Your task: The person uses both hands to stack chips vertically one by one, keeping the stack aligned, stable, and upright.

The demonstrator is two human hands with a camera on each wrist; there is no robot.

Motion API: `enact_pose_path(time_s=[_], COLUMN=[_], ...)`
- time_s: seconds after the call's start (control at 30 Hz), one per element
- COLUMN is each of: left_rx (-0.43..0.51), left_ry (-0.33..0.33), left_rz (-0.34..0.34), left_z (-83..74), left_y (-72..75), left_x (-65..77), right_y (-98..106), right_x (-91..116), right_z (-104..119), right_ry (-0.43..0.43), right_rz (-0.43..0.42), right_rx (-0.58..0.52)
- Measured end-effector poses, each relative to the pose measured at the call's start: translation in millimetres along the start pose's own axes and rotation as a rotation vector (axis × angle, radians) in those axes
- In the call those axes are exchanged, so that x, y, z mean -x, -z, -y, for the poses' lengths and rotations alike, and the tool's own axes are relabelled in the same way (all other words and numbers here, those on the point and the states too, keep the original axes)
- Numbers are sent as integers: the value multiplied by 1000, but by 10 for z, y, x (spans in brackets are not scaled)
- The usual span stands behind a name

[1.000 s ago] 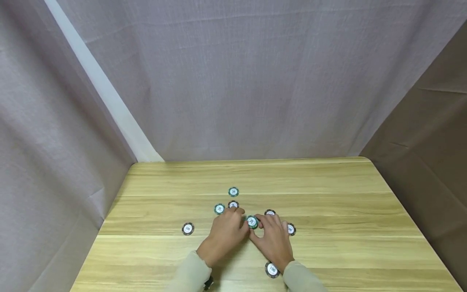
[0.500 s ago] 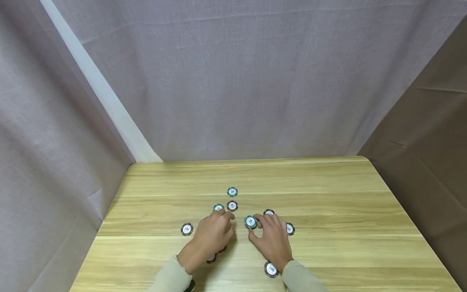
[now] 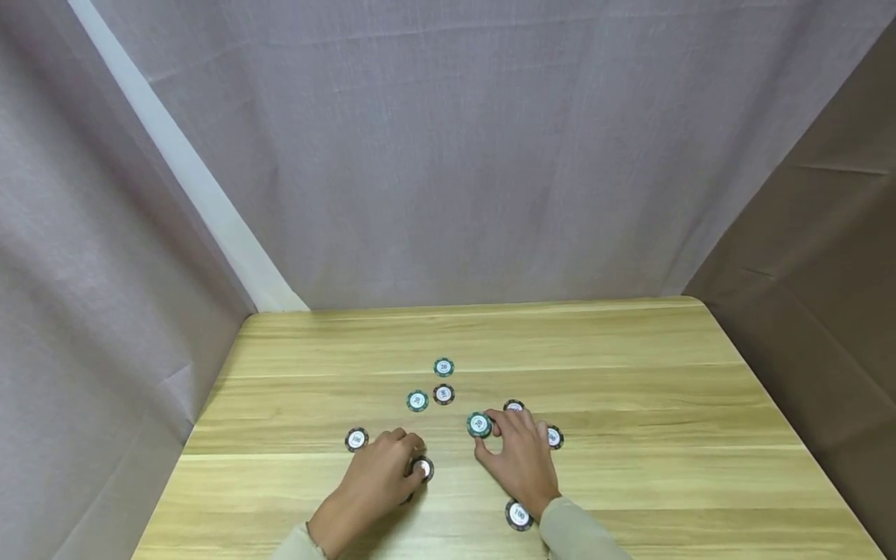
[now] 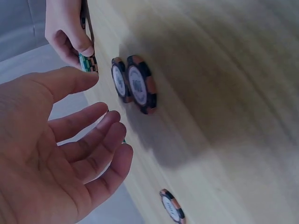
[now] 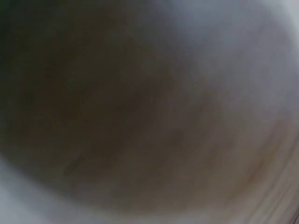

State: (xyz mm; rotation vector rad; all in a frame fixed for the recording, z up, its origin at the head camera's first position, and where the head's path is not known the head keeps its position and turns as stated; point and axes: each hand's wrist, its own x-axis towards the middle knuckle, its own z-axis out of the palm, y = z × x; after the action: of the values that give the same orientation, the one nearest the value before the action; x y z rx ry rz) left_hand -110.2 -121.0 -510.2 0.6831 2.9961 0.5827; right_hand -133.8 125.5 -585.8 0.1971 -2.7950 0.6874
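My right hand (image 3: pixel 519 455) rests on the table and holds a short stack of poker chips (image 3: pixel 479 425) between thumb and fingers, a green chip marked 20 on top. In the left wrist view the edges of this stack (image 4: pixel 88 63) show beside the right thumb. My left hand (image 3: pixel 378 465) hovers with relaxed, spread fingers (image 4: pixel 105 184) and nothing between them. Right by it lie two black-and-brown poker chips, one (image 4: pixel 141 85) nearer and one (image 4: pixel 119 80) touching or overlapping it. The right wrist view is dark and blurred.
Two green chips, one (image 3: pixel 444 367) farther back and one (image 3: pixel 417 400) nearer, lie around a dark chip (image 3: pixel 444 394). A black 100 chip (image 3: pixel 356 439) is left of the left hand. More dark chips (image 3: pixel 519 515) lie around the right hand. Curtains (image 3: pixel 448 155) border the wooden table (image 3: pixel 630 373).
My left hand has left the green-topped stack and moved left and toward me, over the dark chips. The right hand keeps its hold on the stack.
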Motion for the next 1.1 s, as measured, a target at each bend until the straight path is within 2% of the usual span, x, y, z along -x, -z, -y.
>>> enact_pose_path(time_s=[0.3, 0.57, 0.9, 1.1], left_rx=[11, 22, 35, -6], left_ry=[36, 58, 14, -29], left_rz=[-40, -114, -130, -157], left_z=[31, 39, 65, 68], left_y=[-196, -269, -310, -342], left_x=[149, 165, 148, 160], right_y=[-12, -8, -10, -8], right_x=[-1, -7, 2, 7], right_z=[-1, 4, -7, -3], right_ry=[13, 14, 28, 23], right_rz=[-17, -15, -49, -42], right_rx=[-8, -6, 7, 1])
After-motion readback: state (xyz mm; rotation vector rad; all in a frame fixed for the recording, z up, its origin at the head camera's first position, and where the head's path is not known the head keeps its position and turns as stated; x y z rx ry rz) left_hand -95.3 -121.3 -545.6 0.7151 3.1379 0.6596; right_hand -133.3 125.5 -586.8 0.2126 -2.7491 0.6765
